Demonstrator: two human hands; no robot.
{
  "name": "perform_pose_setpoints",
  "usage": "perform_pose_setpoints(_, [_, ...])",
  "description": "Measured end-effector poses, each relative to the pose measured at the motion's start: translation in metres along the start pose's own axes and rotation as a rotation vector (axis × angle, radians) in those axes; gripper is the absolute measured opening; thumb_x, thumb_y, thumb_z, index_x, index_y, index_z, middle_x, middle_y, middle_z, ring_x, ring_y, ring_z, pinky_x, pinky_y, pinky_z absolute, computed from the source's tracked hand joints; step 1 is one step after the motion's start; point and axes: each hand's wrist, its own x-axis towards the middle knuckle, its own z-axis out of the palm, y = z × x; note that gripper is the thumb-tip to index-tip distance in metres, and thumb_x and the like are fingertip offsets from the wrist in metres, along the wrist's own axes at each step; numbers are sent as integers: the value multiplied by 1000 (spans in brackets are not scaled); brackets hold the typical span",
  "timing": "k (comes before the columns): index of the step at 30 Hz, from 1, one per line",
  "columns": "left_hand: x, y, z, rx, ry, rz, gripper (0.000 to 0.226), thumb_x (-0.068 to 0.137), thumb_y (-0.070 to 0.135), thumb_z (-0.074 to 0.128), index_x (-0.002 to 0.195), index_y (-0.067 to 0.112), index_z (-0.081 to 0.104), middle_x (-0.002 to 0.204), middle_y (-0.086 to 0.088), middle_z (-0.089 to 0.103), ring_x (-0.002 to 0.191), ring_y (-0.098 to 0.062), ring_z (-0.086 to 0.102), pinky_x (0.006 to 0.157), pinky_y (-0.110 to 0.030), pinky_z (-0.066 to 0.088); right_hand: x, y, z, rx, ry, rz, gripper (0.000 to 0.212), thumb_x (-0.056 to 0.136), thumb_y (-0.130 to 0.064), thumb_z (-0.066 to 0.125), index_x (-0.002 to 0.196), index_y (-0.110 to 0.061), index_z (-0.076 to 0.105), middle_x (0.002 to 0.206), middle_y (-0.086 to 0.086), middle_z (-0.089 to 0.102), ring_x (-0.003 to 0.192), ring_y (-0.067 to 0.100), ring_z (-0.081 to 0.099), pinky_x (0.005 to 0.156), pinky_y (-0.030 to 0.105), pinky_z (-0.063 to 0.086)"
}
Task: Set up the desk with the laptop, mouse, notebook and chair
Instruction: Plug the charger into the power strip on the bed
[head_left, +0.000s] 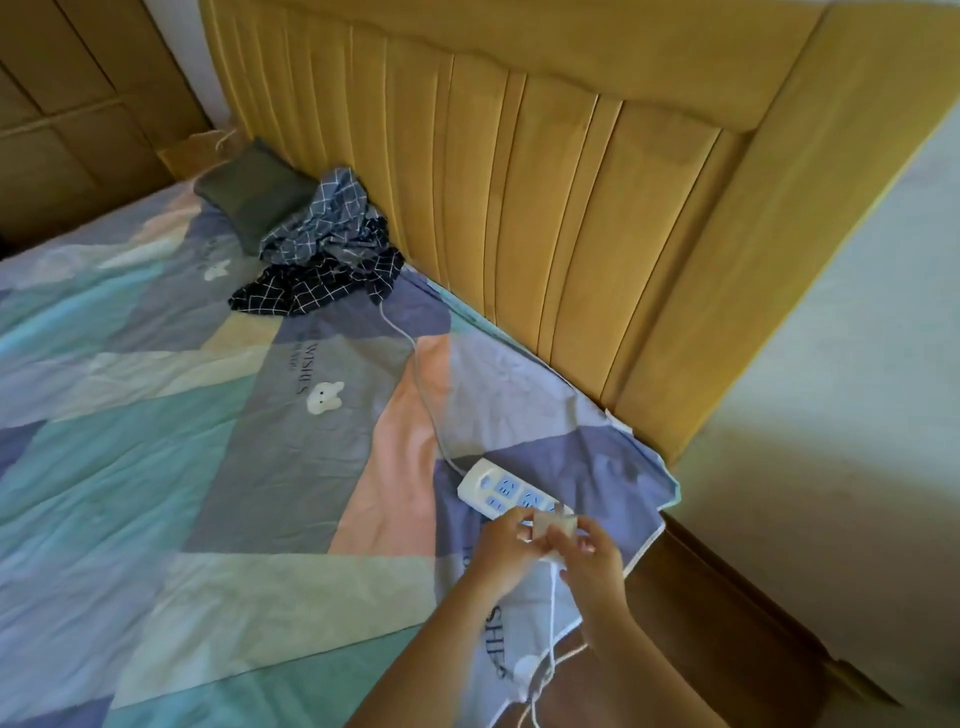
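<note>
No laptop, mouse, notebook, chair or desk is in view. A white power strip (506, 491) with blue sockets lies on the bed's near right corner. Its near end is under my left hand (503, 545), which holds it down. My right hand (592, 558) grips a white charger plug (555, 526) at that same end of the strip. Whether its prongs sit in a socket is hidden by my fingers. A thin white charger cable (551, 631) hangs from the plug down toward me.
The bed has a patchwork sheet (218, 467) and a yellow padded headboard (571, 197). A dark pillow (249, 192) and crumpled checked clothes (332, 249) lie by the headboard. The strip's cord (421, 374) runs toward them. A wooden bed rail (727, 597) and pale wall (841, 415) are at right.
</note>
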Motion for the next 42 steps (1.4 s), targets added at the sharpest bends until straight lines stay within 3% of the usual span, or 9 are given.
perform_pose_setpoints(2, [20, -16, -2, 43, -44, -28, 56, 63, 45, 74, 111, 18, 62, 108, -6, 71, 99, -18, 67, 87, -39, 56, 11, 12, 9, -40, 57, -15, 9, 84, -18, 64, 87, -28, 62, 83, 5, 66, 80, 22, 64, 73, 41, 52])
perform_pose_setpoints(5, [42, -32, -1, -26, -132, -90, 41, 82, 11, 68, 122, 12, 58, 117, -15, 64, 102, -23, 64, 72, -29, 59, 28, 33, 18, -82, 64, 27, 25, 85, -16, 64, 109, -21, 61, 97, 7, 66, 86, 21, 64, 72, 34, 50])
perform_pose_setpoints(7, [52, -45, 0, 0, -168, -46, 47, 84, 16, 68, 128, 13, 55, 125, -14, 61, 109, -24, 62, 85, -40, 58, 34, 43, 22, -130, 64, 38, 32, 85, -20, 63, 117, -20, 59, 96, 7, 68, 83, 20, 65, 72, 35, 51])
perform_pose_setpoints(13, [74, -65, -29, 1022, 16, 824, 77, 69, 47, 77, 136, 25, 47, 127, 2, 64, 110, -19, 63, 88, -40, 53, 24, 45, 26, -555, 206, -58, 26, 90, -36, 51, 115, -29, 51, 105, 2, 52, 86, 28, 58, 66, 35, 39])
perform_pose_setpoints(15, [83, -69, -39, 1276, 14, 912, 92, 59, 51, 81, 139, 26, 44, 139, 1, 55, 123, -20, 56, 93, -51, 49, 20, 43, 27, -667, 213, -74, 31, 90, -33, 51, 119, -27, 49, 108, 5, 50, 85, 31, 59, 64, 34, 42])
perform_pose_setpoints(21, [101, -83, -46, 1411, -101, 851, 88, 59, 47, 82, 138, 43, 44, 145, -5, 49, 127, -38, 51, 89, -67, 42, 19, 37, 41, -705, 326, -30, 38, 77, -27, 68, 111, -18, 53, 101, 6, 68, 85, 30, 63, 63, 30, 39])
perform_pose_setpoints(26, [100, -93, -40, 1325, -43, 831, 89, 67, 51, 76, 143, 43, 31, 153, -6, 29, 134, -40, 34, 86, -67, 44, 24, 34, 51, -892, 330, 7, 26, 84, -30, 59, 106, -18, 53, 96, 5, 64, 83, 28, 62, 60, 29, 37])
perform_pose_setpoints(34, [106, -103, -39, 1268, -62, 810, 98, 71, 56, 68, 150, 37, 14, 154, -4, 25, 135, -39, 31, 87, -62, 48, 60, 31, 63, -985, 280, 52, 16, 82, -21, 53, 91, -8, 57, 85, 11, 66, 79, 31, 61, 56, 28, 36])
perform_pose_setpoints(42, [104, -108, -42, 1312, -63, 811, 66, 85, 49, 37, 149, 36, 24, 155, -4, 25, 136, -40, 30, 90, -59, 48, 75, 42, 76, -976, 296, 101, 16, 85, -15, 50, 95, -6, 58, 89, 13, 67, 80, 29, 63, 57, 27, 36])
